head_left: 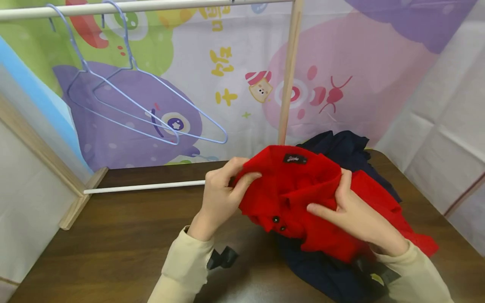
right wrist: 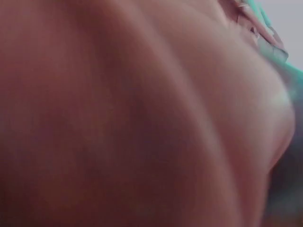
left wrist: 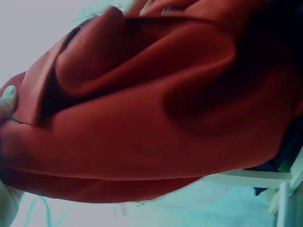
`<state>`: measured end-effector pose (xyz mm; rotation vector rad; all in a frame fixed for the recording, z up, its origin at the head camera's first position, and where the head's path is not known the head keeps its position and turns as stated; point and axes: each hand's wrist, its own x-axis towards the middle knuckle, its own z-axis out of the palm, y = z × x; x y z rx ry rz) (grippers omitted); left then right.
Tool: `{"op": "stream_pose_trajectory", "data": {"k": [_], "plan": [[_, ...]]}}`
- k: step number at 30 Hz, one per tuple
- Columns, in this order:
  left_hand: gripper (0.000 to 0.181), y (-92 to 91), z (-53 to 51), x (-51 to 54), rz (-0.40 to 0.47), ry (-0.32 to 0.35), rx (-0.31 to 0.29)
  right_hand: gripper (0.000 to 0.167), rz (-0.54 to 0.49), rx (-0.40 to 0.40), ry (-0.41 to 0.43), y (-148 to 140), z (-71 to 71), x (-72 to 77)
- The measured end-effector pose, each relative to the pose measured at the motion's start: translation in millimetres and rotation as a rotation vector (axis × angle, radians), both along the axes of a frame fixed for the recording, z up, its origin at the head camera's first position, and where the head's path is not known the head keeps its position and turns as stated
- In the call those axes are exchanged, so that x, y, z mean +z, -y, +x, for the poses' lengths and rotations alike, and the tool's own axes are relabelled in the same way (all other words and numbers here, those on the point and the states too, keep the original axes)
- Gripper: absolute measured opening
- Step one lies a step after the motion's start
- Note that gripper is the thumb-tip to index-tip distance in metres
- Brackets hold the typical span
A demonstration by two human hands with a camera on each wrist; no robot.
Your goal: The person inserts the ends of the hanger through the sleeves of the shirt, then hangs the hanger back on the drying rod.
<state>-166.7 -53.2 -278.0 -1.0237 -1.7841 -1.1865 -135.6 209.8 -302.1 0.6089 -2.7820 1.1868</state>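
Note:
Both hands hold up a red collared shirt [head_left: 318, 223] by its collar, above the table's right half. My left hand [head_left: 221, 195] pinches the collar's left side between thumb and fingers. On the collar's right side, my right hand [head_left: 358, 214] grips the cloth, thumb on the front and fingers behind it, mostly hidden. A black label [head_left: 295, 158] shows inside the neck, and dark buttons [head_left: 276, 219] sit on the front placket. Red folds [left wrist: 142, 123] fill much of the left wrist view, with fingers [left wrist: 8, 100] at its left edge. Blurred cloth [right wrist: 118, 118] covers most of the right wrist view.
Dark navy clothing [head_left: 333, 145] lies behind and beneath the shirt on the brown table [head_left: 113, 244]. Two lilac hangers [head_left: 129, 67] hang from a white rail [head_left: 159, 5] at the upper left. A wooden post [head_left: 289, 75] and a low white bar [head_left: 144, 187] belong to the rack.

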Motion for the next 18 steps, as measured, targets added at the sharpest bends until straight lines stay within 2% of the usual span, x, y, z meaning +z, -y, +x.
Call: {"op": "stream_pose_trajectory", "data": {"k": [3, 5, 7, 11, 15, 18], "plan": [[0.022, 3.2, 7.9, 6.5, 0.003, -0.031, -0.008, 0.108, 0.049, 0.047, 0.038, 5.8, 1.3, -8.0], [0.027, 4.2, 12.8, 10.7, -0.012, -0.05, -0.015, 0.113, 0.071, 0.08, 0.008, 9.4, -0.5, -15.4], [0.028, 4.6, 17.1, 14.3, -0.039, -0.076, -0.016, 0.107, 0.101, 0.099, -0.059, 12.4, -3.4, -22.1], [0.025, 5.2, 24.4, 19.6, -0.078, -0.129, -0.014, 0.081, 0.148, 0.096, -0.234, 17.9, -8.7, -27.2], [0.027, 9.2, 31.8, 24.6, -0.025, -0.147, 0.005, 0.069, 0.169, 0.069, -0.371, 22.4, -9.0, -18.3], [0.031, 14.9, 37.0, 27.9, 0.041, -0.136, 0.017, 0.065, 0.152, 0.07, -0.412, 26.3, -6.7, -6.6]]}}
